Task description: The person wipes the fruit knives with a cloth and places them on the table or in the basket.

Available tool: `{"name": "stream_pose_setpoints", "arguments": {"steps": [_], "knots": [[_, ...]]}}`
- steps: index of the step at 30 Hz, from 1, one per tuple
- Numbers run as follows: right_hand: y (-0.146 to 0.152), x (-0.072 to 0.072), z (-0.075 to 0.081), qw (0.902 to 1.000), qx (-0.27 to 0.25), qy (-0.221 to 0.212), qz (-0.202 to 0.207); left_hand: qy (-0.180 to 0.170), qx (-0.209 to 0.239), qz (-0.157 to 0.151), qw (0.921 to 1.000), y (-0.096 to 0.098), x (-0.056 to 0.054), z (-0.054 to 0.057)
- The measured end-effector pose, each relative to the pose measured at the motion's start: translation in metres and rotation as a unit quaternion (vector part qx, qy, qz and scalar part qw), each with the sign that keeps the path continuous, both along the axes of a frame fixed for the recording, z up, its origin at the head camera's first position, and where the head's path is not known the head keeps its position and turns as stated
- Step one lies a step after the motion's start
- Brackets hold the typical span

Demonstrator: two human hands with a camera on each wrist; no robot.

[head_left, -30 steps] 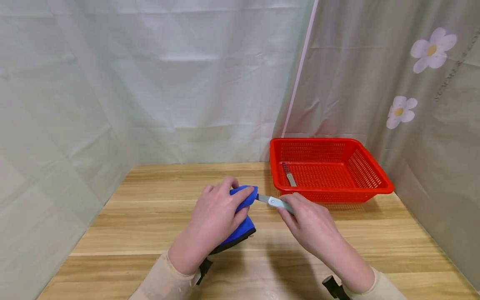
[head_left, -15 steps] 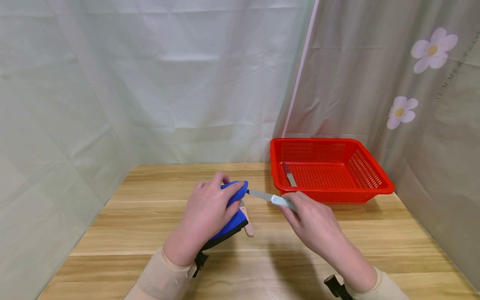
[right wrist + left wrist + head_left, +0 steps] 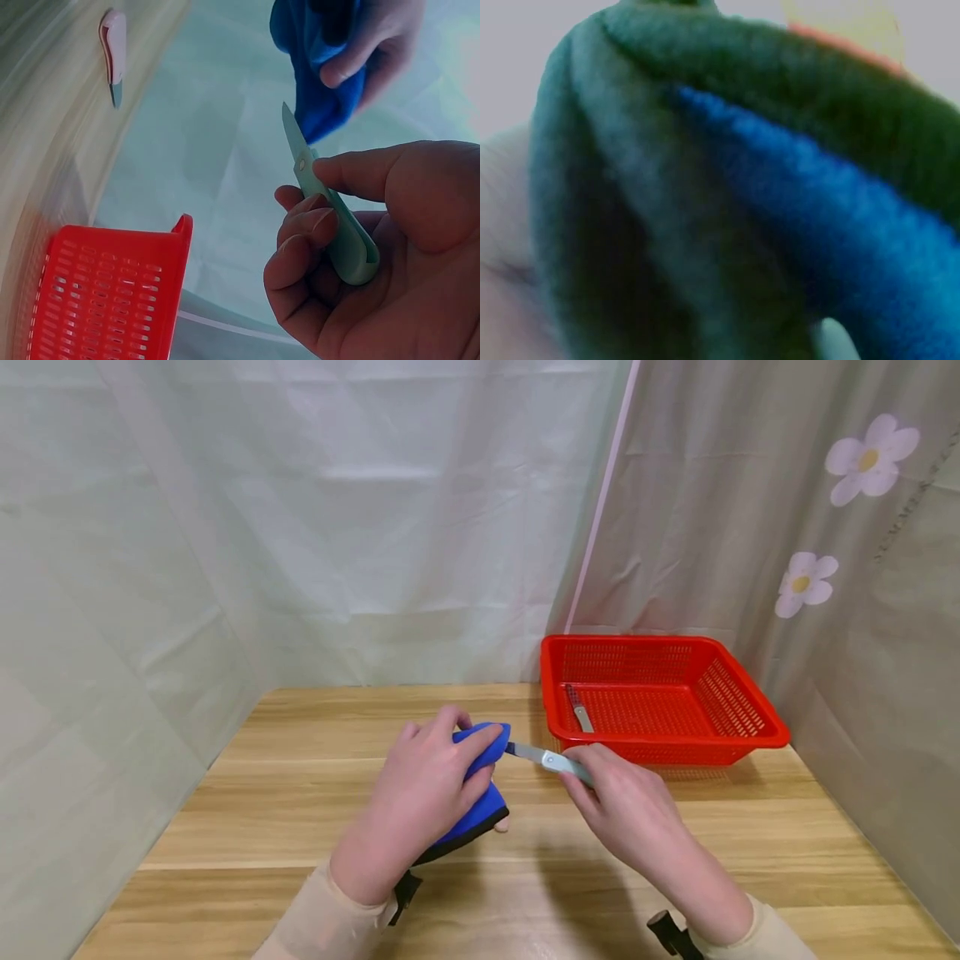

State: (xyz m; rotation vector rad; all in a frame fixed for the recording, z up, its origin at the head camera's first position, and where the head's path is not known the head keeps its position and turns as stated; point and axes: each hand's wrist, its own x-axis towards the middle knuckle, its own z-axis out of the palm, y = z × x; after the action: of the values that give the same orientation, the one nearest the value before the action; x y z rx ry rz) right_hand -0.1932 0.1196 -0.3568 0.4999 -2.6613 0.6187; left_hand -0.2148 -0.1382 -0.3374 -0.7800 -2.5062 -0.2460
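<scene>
My right hand (image 3: 626, 797) grips the pale green handle of a folding knife (image 3: 337, 217), its blade out and pointing left. In my left hand (image 3: 420, 785) is a blue cloth (image 3: 480, 814) with a black edge, pinched between thumb and fingers. The folded corner of the cloth lies at the knife's blade tip; whether it wraps the tip cannot be told. A second folding knife, with a pink handle (image 3: 115, 45), lies on the table beneath the cloth; in the head view only its handle end shows. Cloth folds fill the left wrist view.
A red plastic basket (image 3: 667, 750) stands at the back right of the wooden table (image 3: 300, 752). Inside it lies another knife with a grey handle (image 3: 582, 718). Curtains (image 3: 390, 527) hang behind the table and on both sides.
My left hand with the cloth slid left along the blade, baring more of it, then came back right toward the knife. The right hand shifted slightly right, still holding the knife.
</scene>
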Motion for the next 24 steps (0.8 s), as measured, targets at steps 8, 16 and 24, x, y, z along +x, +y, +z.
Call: {"name": "stream_pose_setpoints", "arguments": {"steps": [8, 16, 24], "knots": [[-0.002, 0.001, 0.000, 0.9999, 0.004, 0.011, 0.006, 0.017, -0.006, -0.034, 0.9993, 0.015, 0.010, -0.001], [-0.004, 0.001, 0.000, 0.9999, 0.008, 0.000, 0.007, 0.019, -0.016, -0.042, 0.9988, 0.022, 0.015, -0.004], [-0.004, 0.002, -0.001, 0.9999, 0.007, -0.013, 0.004, 0.016, -0.015, -0.041, 0.9989, 0.022, 0.013, -0.007]]}}
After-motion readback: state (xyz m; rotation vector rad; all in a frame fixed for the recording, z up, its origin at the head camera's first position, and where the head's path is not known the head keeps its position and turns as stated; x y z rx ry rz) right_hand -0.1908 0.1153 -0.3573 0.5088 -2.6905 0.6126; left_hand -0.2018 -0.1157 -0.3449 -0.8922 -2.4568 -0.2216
